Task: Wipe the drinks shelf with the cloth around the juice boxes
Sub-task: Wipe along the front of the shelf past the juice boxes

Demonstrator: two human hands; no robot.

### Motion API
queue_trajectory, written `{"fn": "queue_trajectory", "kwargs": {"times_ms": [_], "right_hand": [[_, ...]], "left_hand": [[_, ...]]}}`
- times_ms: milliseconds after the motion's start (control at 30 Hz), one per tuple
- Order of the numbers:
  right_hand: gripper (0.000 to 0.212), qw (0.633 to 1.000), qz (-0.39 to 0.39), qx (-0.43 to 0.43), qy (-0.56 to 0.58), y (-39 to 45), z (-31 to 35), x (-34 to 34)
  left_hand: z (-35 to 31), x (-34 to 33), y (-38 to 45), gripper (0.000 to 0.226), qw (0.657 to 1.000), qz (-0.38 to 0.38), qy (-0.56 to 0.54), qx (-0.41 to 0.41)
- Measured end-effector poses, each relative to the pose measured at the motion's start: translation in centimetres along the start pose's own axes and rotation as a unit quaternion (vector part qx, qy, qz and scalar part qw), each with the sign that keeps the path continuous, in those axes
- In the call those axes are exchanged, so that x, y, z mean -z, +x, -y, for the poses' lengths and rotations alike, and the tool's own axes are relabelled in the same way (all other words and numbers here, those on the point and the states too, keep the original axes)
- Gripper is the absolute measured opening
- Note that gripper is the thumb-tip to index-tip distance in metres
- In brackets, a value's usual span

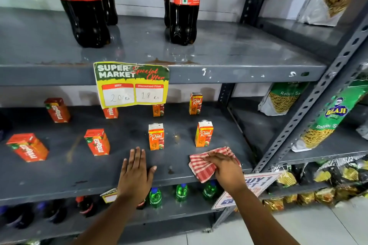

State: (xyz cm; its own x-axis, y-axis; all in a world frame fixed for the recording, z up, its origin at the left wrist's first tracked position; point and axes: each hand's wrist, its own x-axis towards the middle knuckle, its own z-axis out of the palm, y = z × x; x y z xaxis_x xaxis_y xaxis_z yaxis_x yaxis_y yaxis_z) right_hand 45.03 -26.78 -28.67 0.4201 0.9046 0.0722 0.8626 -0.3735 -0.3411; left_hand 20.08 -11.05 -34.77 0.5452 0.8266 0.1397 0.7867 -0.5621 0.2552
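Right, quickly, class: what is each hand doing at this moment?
Left hand: open, palm flat on the shelf, holding nothing.
Right hand: pressing down on the checked cloth at the shelf's front edge.

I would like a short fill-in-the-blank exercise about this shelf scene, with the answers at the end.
1. The right hand presses a checked ____ onto the shelf.
2. The left hand lies flat and holds ____.
3. The price sign shows a discounted price of ____ Rs.

Answers: cloth; nothing; 18
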Motion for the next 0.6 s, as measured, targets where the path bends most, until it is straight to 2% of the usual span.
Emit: {"fn": "queue_trajectory", "kwargs": {"times_ms": [133, 233, 333, 433, 500, 600], "right_hand": [[0.048, 1.0, 0.001, -0.024, 0.002, -3.0, -1.8, 0.6], [0.038, 0.996, 0.002, -0.092, 0.007, -3.7, -2.5, 3.3], [0.033, 0.982, -0.112, -0.152, 0.001, -1.3, -2.0, 7.2], [0.029, 0.959, -0.208, -0.181, -0.061, 4.0, -0.8, 10.8], [0.031, 0.956, -0.19, -0.212, -0.072, 8.7, -0.2, 11.6], [0.037, 0.968, -0.074, -0.239, 0.022, 14.7, 0.2, 10.9]], "left_hand": [[0.9, -0.4, -0.1, 0.092, 0.999, 0.026, 0.026, 0.009], [1.2, -0.7, 0.2, 0.089, 0.999, 0.042, 0.033, 0.005], [1.7, -0.4, 1.5, 0.088, 0.999, 0.03, 0.029, -0.02], [2.1, 0.1, 2.7, 0.082, 0.998, 0.023, 0.031, -0.052], [2.2, 0.3, 3.0, 0.077, 0.997, 0.026, 0.03, -0.063], [2.4, -0.1, 3.0, 0.07, 0.998, 0.015, 0.026, -0.058]]}}
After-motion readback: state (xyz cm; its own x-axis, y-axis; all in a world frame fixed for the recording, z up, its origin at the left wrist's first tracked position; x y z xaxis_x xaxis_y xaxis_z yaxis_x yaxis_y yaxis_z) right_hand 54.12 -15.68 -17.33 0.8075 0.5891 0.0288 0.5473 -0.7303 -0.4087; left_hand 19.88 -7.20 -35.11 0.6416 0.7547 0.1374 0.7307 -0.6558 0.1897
